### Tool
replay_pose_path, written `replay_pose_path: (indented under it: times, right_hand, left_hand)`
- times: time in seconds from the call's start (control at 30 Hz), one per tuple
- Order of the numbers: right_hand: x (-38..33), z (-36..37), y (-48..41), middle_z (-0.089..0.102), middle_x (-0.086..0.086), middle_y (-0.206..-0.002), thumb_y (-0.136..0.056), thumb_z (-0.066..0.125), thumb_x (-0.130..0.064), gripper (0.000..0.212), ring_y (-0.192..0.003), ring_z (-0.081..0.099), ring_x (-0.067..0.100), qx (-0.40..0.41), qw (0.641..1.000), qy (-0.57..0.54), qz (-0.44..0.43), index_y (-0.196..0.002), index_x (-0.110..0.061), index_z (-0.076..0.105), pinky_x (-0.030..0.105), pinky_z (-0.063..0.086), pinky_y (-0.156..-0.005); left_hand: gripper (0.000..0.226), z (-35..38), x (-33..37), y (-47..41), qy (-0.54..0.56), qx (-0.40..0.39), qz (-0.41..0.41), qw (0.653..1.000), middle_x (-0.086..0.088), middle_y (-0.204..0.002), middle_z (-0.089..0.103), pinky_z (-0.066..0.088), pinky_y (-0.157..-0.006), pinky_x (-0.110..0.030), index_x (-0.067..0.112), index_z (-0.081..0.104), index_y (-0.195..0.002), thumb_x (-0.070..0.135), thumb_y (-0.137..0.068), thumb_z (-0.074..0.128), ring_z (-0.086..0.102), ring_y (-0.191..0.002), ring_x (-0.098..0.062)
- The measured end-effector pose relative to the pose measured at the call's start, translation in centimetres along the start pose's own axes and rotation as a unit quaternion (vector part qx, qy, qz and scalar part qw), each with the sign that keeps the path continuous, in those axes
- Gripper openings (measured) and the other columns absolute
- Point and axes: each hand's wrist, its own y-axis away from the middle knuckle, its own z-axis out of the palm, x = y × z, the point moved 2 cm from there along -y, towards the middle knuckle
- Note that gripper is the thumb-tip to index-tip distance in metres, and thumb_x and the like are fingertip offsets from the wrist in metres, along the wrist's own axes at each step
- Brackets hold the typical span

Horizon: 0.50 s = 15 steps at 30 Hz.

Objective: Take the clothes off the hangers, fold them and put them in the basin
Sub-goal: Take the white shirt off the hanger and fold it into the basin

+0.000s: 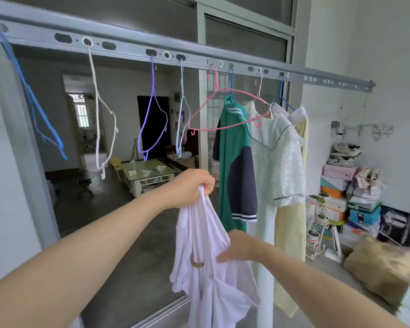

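A pale lilac-white buttoned garment [208, 275] hangs free of any hanger, bunched at its top in my left hand [192, 188]. My right hand [237, 247] grips its right edge lower down. Above it an empty pink hanger [225, 110] swings tilted on the grey drying rail [199, 55]. To the right, still on hangers, are a green and navy top [234, 162], a white blouse [277, 157] and a pale yellow garment [291, 233]. No basin is in view.
Several empty hangers, blue [36, 102], white [102, 119], purple [152, 119] and light blue [181, 119], dangle from the rail at left. Stacked boxes [355, 202], potted plants [317, 216] and a tan cushion [384, 268] fill the right side. A doorway opens onto a room with a low table [147, 174].
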Motion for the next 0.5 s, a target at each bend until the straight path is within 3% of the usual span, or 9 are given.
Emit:
replay_pose_path:
  times: [0.07,0.2,0.3,0.43,0.5]
  right_hand:
    - [2.2,0.2,1.2,0.047,0.000,-0.067,-0.076,0.071,-0.029,0.033,-0.070,0.053,0.022,0.013,0.994,0.100,0.033,-0.064,-0.012,0.045,0.021,0.033,-0.050]
    - [7.2,-0.9,3.8,0.052,0.000,-0.078,-0.074,0.059,-0.013,0.010,-0.079,0.055,0.022,0.056,0.983,0.152,0.089,-0.083,-0.010,0.059,0.022,0.040,-0.058]
    - [10.0,-2.8,6.5,0.045,-0.002,-0.070,-0.079,0.052,-0.010,0.007,-0.079,0.047,0.020,0.086,0.977,0.163,0.104,-0.075,-0.012,0.059,0.024,0.034,-0.056]
    - [13.2,-4.9,8.8,0.050,0.003,-0.068,-0.082,0.049,-0.008,0.022,-0.078,0.052,0.024,0.164,0.972,0.089,0.142,-0.061,-0.014,0.051,0.029,0.033,-0.055]
    - [14.4,-5.2,9.7,0.059,0.013,-0.078,-0.084,0.048,-0.005,0.017,-0.080,0.055,0.027,0.190,0.970,0.042,0.148,-0.075,-0.006,0.062,0.030,0.034,-0.060]
  left_hand:
    - [0.034,1.3,-0.2,0.3,-0.004,-0.003,-0.009,1.000,0.004,-0.076,0.040,0.029,-0.062,-0.022,0.010,0.047,-0.065,-0.020,-0.059,0.033,0.039,-0.071,-0.015]
    - [0.038,3.4,-0.8,1.3,-0.020,-0.009,-0.022,1.000,-0.001,-0.092,0.047,0.039,-0.068,-0.036,0.012,0.054,-0.084,-0.010,-0.061,0.032,0.047,-0.084,-0.022]
    - [0.043,5.8,-1.6,1.7,-0.075,-0.030,-0.083,0.993,-0.007,-0.093,0.053,0.035,-0.061,-0.038,0.017,0.051,-0.096,-0.010,-0.070,0.031,0.052,-0.080,-0.027]
    - [0.035,9.3,-2.0,0.8,-0.127,-0.066,-0.139,0.980,-0.003,-0.072,0.049,0.032,-0.058,-0.031,0.022,0.038,-0.064,-0.010,-0.078,0.037,0.054,-0.074,-0.028]
    - [0.035,11.3,-1.4,-0.1,-0.108,-0.057,-0.144,0.982,-0.002,-0.072,0.048,0.032,-0.060,-0.031,0.020,0.034,-0.060,-0.007,-0.082,0.040,0.053,-0.075,-0.027]
